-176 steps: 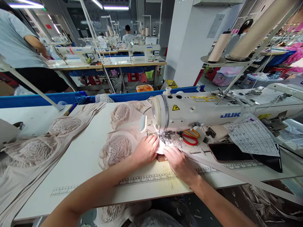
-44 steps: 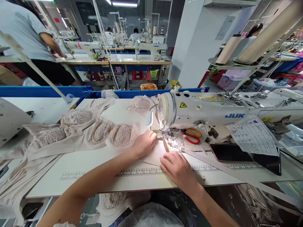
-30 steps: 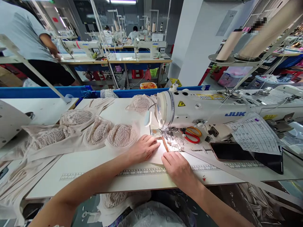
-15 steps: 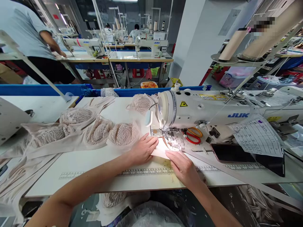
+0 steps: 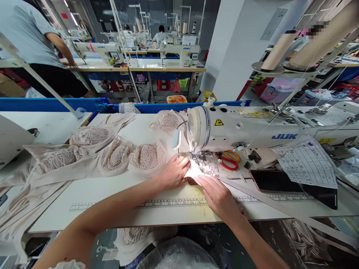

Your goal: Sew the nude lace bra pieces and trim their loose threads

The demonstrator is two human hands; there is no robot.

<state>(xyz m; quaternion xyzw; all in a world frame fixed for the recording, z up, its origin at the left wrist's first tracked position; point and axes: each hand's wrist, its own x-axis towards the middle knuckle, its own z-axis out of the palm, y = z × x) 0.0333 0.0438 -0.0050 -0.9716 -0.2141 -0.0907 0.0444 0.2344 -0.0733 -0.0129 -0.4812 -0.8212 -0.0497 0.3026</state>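
Observation:
Pale beige fabric (image 5: 194, 172) lies brightly lit beside the needle area of the sewing machine (image 5: 232, 129). My left hand (image 5: 174, 172) grips its left side with bent fingers, close to the presser foot. On the right edge, my right hand (image 5: 218, 192) pinches the cloth between thumb and fingers. The piece is raised and slightly folded between both hands. A long beige strip (image 5: 269, 204) runs from near my right hand over the table edge at the right. Lace bra cups (image 5: 147, 157) rest to the left of my left hand.
Red- and orange-handled scissors (image 5: 230, 163) lie behind the needle area. A phone (image 5: 276, 181) and a written paper sheet (image 5: 307, 162) are at the right. More beige bras (image 5: 60, 160) cover the table's left side. A person (image 5: 30, 45) stands at the far left.
My left hand's fingers have gone from lying flat to bent around the fabric, moving slightly forward. The fabric between my hands has lifted and folded. My right hand has barely shifted.

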